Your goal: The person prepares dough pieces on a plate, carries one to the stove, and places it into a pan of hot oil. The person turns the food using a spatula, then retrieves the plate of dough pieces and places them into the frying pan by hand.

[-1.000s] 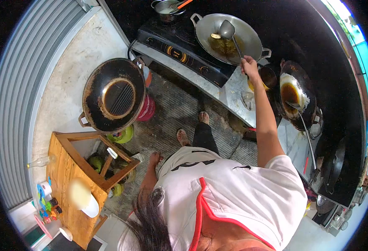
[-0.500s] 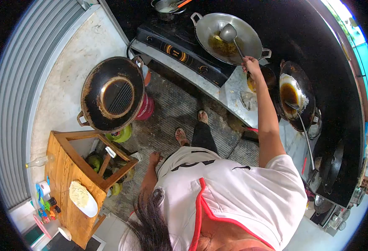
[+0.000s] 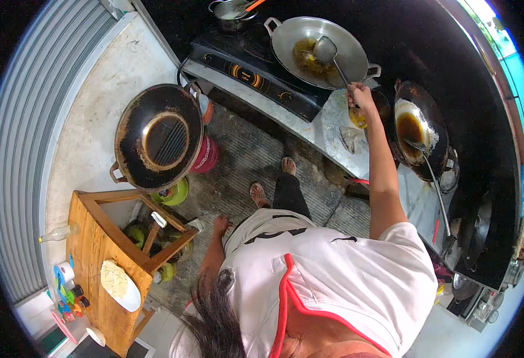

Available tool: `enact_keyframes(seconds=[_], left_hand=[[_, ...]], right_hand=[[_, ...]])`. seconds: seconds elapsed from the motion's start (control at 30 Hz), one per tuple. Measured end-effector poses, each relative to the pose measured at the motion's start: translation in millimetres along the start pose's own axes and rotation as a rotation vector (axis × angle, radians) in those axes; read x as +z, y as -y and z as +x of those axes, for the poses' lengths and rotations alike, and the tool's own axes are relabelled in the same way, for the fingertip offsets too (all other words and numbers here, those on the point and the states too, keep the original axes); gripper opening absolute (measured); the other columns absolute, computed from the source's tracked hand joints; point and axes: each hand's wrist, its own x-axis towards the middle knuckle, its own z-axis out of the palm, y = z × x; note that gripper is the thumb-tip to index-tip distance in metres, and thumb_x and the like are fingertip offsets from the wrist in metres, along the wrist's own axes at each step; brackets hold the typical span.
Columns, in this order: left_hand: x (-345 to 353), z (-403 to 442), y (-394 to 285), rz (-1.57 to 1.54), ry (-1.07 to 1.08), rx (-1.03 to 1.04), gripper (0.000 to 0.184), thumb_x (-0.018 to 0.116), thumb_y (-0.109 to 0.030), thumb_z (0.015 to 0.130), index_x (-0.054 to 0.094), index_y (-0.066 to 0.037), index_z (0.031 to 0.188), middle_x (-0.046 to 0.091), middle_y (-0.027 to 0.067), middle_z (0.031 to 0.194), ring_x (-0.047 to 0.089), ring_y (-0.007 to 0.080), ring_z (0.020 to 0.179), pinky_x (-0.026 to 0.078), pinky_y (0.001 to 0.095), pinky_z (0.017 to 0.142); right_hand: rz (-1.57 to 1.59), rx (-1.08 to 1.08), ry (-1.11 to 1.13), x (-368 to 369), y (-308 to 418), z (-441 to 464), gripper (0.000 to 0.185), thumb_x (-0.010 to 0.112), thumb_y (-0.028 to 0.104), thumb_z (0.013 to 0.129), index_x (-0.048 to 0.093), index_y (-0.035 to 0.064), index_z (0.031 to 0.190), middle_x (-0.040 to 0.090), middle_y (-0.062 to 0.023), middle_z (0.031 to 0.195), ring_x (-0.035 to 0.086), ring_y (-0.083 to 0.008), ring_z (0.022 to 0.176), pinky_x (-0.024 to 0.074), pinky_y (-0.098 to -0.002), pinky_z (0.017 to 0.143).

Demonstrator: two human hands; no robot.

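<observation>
My right hand (image 3: 360,96) is wrapped round the handle of a metal ladle (image 3: 326,50). The ladle's bowl is over the oil (image 3: 307,55) in a large silver wok (image 3: 348,46), which sits on the black stove (image 3: 262,77). A small pale piece shows beside the ladle's bowl. My left hand (image 3: 221,225) hangs low at my side, near my waist, its fingers too small and dim to read.
A dark wok (image 3: 132,152) stands at the left. Another wok (image 3: 432,113) with brown liquid and a long-handled ladle is at the right. A wooden table (image 3: 89,238) bears a plate of pale food (image 3: 116,279). A small pot (image 3: 231,25) stands at the stove's back.
The ladle's bowl has moved slightly within the silver wok, now covering most of the pale piece. The view has shifted a little. My left hand stays low.
</observation>
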Motion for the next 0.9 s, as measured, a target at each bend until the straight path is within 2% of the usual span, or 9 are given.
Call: enact_keyframes(seconds=[0.13, 0.2, 0.27, 0.33, 0.43, 0.57, 0.9], left_hand=[[1, -3, 0, 0.007, 0.007, -0.051, 0.040, 0.048, -0.032, 0.085, 0.057, 0.007, 0.087, 0.064, 0.0171, 0.068, 0.062, 0.0234, 0.058, 0.049, 0.0341, 0.049], [-3, -1, 9, 0.213, 0.055, 0.148, 0.040, 0.048, -0.032, 0.085, 0.057, 0.007, 0.087, 0.064, 0.0169, 0.068, 0.062, 0.0238, 0.057, 0.049, 0.0343, 0.049], [-1, 6, 24, 0.208, 0.052, 0.123, 0.040, 0.048, -0.032, 0.085, 0.057, 0.007, 0.087, 0.064, 0.0169, 0.069, 0.062, 0.0242, 0.057, 0.049, 0.0345, 0.049], [6, 10, 29, -0.010, -0.002, -0.126, 0.040, 0.048, -0.032, 0.085, 0.057, 0.007, 0.087, 0.064, 0.0171, 0.069, 0.062, 0.0247, 0.057, 0.050, 0.0348, 0.049], [4, 6, 25, 0.031, 0.041, -0.107, 0.040, 0.048, -0.031, 0.086, 0.056, 0.008, 0.092, 0.064, 0.0175, 0.070, 0.062, 0.0252, 0.059, 0.050, 0.0350, 0.049], [6, 4, 17, -0.093, 0.018, -0.095, 0.041, 0.047, -0.031, 0.087, 0.055, 0.008, 0.096, 0.064, 0.0176, 0.070, 0.063, 0.0249, 0.060, 0.050, 0.0346, 0.049], [0, 7, 10, 0.069, 0.035, -0.068, 0.042, 0.042, -0.035, 0.089, 0.056, 0.004, 0.097, 0.065, 0.0145, 0.070, 0.064, 0.0222, 0.061, 0.050, 0.0339, 0.055]], right_hand=[[0.000, 0.012, -0.042, -4, 4, -10, 0.019, 0.048, 0.011, 0.085, 0.048, -0.0007, 0.100, 0.049, -0.0037, 0.064, 0.042, -0.0096, 0.047, 0.0340, -0.0238, 0.039], [-0.025, 0.007, -0.059, -8, 4, -14, 0.019, 0.049, 0.011, 0.085, 0.048, -0.0006, 0.100, 0.049, -0.0039, 0.064, 0.042, -0.0095, 0.046, 0.0343, -0.0241, 0.039], [-0.041, 0.008, -0.062, -14, 5, -18, 0.021, 0.049, 0.012, 0.085, 0.049, -0.0008, 0.101, 0.049, -0.0041, 0.064, 0.043, -0.0093, 0.046, 0.0346, -0.0243, 0.038], [0.000, 0.008, -0.055, -22, 0, -17, 0.021, 0.049, 0.013, 0.085, 0.049, -0.0007, 0.101, 0.050, -0.0040, 0.064, 0.043, -0.0090, 0.047, 0.0348, -0.0243, 0.038], [0.005, -0.015, -0.070, -32, -9, -13, 0.021, 0.050, 0.013, 0.085, 0.049, -0.0005, 0.101, 0.050, -0.0036, 0.064, 0.043, -0.0085, 0.047, 0.0352, -0.0243, 0.039], [-0.021, -0.018, -0.114, -38, -14, -6, 0.018, 0.051, 0.013, 0.085, 0.050, 0.0003, 0.097, 0.051, -0.0033, 0.064, 0.043, -0.0088, 0.046, 0.0356, -0.0244, 0.039], [0.358, 0.023, -0.120, -15, -8, 18, 0.012, 0.048, 0.011, 0.085, 0.049, 0.0006, 0.082, 0.051, -0.0065, 0.065, 0.044, -0.0109, 0.049, 0.0356, -0.0257, 0.040]])
